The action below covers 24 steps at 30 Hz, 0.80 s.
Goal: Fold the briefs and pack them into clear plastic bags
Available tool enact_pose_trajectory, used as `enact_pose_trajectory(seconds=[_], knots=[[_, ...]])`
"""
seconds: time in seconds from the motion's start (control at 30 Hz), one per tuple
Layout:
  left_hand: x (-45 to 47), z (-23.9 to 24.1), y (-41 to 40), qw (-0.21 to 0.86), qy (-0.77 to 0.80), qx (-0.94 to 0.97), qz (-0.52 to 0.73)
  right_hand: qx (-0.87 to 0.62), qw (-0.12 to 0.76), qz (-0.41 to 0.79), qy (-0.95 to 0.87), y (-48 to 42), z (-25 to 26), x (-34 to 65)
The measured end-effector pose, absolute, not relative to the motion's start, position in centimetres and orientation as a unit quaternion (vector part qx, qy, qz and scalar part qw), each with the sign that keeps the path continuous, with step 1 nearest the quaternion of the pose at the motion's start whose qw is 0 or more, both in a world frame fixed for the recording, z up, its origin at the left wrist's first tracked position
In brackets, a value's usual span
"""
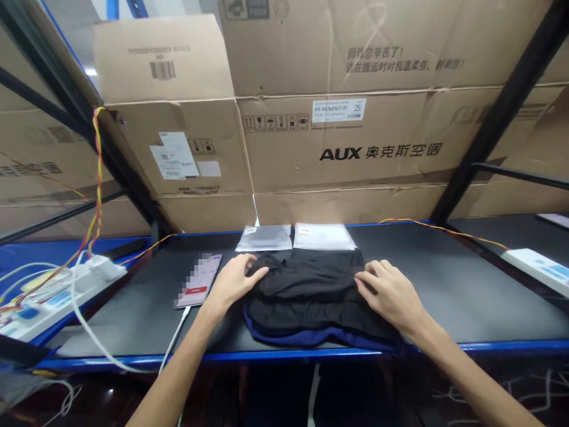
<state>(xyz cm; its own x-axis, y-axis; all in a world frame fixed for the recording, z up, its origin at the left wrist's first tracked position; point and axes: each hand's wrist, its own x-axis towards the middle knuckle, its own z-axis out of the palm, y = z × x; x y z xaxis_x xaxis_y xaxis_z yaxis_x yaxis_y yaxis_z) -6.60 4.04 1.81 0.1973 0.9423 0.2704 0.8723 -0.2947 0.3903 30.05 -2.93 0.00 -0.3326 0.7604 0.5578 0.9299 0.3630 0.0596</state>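
A black garment [306, 284] with a dark blue layer along its near edge lies folded on the grey-topped shelf, close to the front rim. My left hand [233, 279] is at its far left corner, thumb and fingers closed on the fabric. At the right side, my right hand [391, 293] pinches the garment's edge between thumb and fingertips. Just behind the cloth lie two flat, whitish plastic packets side by side, a left packet [265, 238] and a right packet [324, 236]. Exactly what kind of garment it is cannot be made out.
A phone [198, 281] with a white charging cable [175, 333] lies left of the garment. Power strips sit at the left [57, 296] and right [542, 267]. Cardboard boxes [284, 160] form the back wall, between black metal posts [493, 107]. Twisted yellow-red wires [98, 172] hang at left.
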Motion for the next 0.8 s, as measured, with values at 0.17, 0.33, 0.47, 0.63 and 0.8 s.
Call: enact_pose_trajectory(seconds=[0.17, 0.33, 0.47, 0.63, 0.8], knots=[[-7.9, 2.8, 2.3, 0.087, 0.692, 0.703, 0.141, -0.460, 0.267, -0.067, -0.844, -2.8, 1.2, 26.4], [-8.2, 3.4, 1.4, 0.107, 0.717, 0.685, 0.077, -0.391, 0.220, 0.014, -0.894, -2.2, 1.3, 22.7], [-7.9, 2.9, 1.4, 0.108, 0.688, 0.707, 0.122, -0.376, 0.177, 0.054, -0.908, -2.0, 0.8, 21.0], [-6.3, 2.3, 1.7, 0.115, 0.629, 0.713, 0.290, -0.379, 0.159, 0.110, -0.905, -2.2, 0.7, 21.6], [-3.5, 3.0, 1.9, 0.208, 0.545, 0.651, 0.487, -0.443, 0.171, 0.083, -0.876, -2.1, 0.7, 25.5]])
